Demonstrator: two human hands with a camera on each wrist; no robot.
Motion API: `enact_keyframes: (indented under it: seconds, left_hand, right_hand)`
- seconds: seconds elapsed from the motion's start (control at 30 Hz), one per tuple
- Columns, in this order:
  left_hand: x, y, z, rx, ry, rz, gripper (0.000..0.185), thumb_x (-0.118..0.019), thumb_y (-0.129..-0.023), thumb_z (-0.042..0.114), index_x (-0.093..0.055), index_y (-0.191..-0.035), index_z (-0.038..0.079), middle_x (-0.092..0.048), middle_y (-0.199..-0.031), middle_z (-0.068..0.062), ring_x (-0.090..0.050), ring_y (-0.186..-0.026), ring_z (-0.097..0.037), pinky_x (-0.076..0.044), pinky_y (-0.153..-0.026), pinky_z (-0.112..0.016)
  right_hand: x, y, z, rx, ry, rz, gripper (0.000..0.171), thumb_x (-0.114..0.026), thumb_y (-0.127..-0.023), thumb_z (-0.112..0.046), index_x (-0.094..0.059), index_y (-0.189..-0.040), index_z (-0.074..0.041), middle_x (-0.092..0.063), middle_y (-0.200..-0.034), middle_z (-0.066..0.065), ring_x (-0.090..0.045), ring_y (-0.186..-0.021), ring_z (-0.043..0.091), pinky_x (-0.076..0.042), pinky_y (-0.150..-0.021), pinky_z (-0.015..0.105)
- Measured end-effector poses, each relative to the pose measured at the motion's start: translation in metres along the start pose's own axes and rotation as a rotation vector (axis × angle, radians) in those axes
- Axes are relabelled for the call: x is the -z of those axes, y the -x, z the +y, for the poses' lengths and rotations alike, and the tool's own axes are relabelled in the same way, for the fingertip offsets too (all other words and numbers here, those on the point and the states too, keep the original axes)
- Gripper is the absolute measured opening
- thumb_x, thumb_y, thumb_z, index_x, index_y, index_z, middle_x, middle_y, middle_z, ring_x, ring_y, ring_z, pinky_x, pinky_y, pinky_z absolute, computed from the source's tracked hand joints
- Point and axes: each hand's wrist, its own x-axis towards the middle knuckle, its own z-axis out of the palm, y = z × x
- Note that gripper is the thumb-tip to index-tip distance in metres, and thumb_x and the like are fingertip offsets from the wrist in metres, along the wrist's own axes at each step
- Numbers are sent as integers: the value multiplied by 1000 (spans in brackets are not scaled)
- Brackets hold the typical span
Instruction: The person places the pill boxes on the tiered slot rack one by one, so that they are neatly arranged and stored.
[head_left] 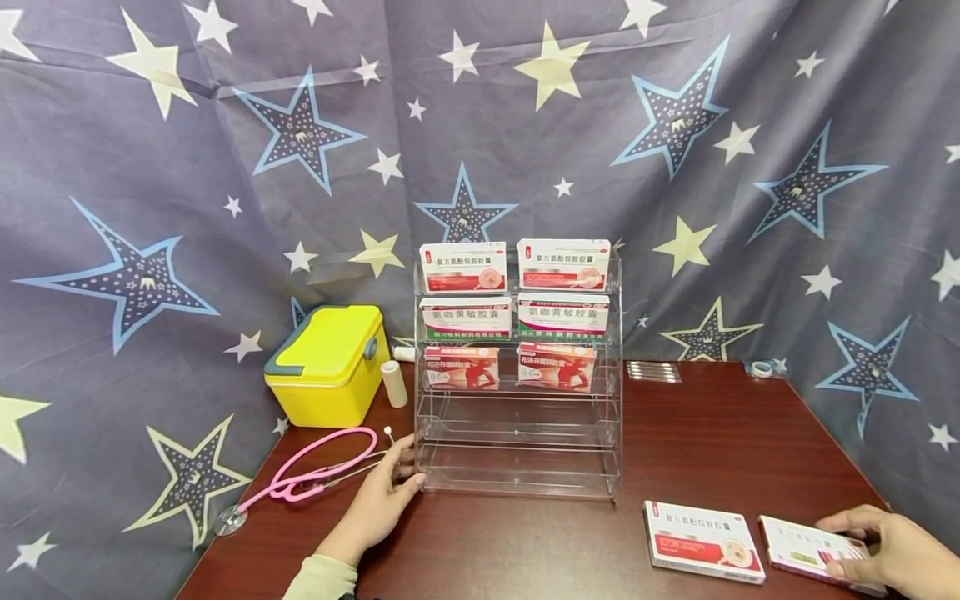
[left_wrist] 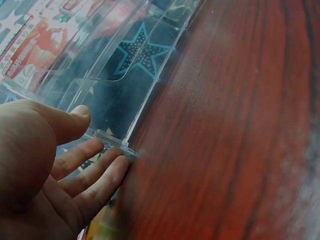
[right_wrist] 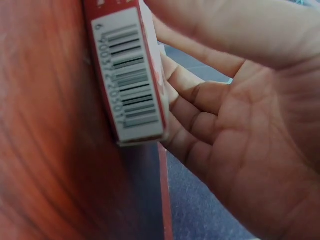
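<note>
Two hands at work: left hand (head_left: 381, 498) fingers (left_wrist: 95, 172) lie straight and slightly apart, tips against the lower left corner of the clear acrylic rack (head_left: 517, 467) on the bench (head_left: 705, 433). Right hand (head_left: 888, 550) fingers (right_wrist: 200, 95) curl round a medicine box (head_left: 806, 546) at the bench's near right edge, apparently lifting it. Second box (head_left: 703, 540) lies just beside.
</note>
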Motion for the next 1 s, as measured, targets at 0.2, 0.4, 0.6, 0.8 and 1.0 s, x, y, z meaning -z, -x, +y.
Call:
enact_keyframes:
  seconds: [0.2, 0.4, 0.6, 0.8, 1.0]
  left_hand:
    - [0, 1, 1, 11, -7, 2, 64, -70, -99, 0, -47, -155, 21, -63, -130, -14, -67, -112, -26, -56, -87, -27]
    - [-1, 0, 2, 11, -10, 8, 64, -70, -99, 0, -47, -155, 21, -63, -129, -13, -68, -111, -25, -57, -86, -27]
    - [0, 0, 2, 8, -10, 4, 64, -70, -99, -1, -47, -155, 21, -63, -130, -13, -67, -112, -26, -56, -87, -27]
    - [0, 0, 2, 0, 3, -1, 64, -69, -99, -2, -47, -155, 21, -63, -131, -15, -68, -112, -27, -57, -87, -27]
    - [0, 1, 2, -2, 10, -2, 65, -69, -99, -2, -47, -155, 22, -63, -131, -16, -68, -113, -28, -57, -86, -27]
  right_hand:
    - [-3, 1, -1, 27, -86, 47, 36, -91, -81, -21, -71, -106, -4, -65, -92, -8, -50, -75, -2, -45, -64, 23]
    - [-2, -1, -1, 34, -156, 62, 44, -89, -83, -13, -66, -114, 8, -68, -92, -7, -57, -75, 1, -49, -63, 25]
    - [-2, -4, -6, -74, -59, 66, 59, -91, -81, -27, -69, -124, 8, -74, -104, 8, -55, -77, 0, -49, -65, 25]
    - [-3, -10, -10, -87, 98, 146, 45, -94, -73, -37, -80, -108, -12, -74, -104, 8, -54, -82, -3, -49, -69, 26]
    - [-4, -8, -13, -91, 73, 153, 39, -93, -76, -34, -75, -105, -15, -71, -101, 3, -51, -79, 2, -45, -67, 25]
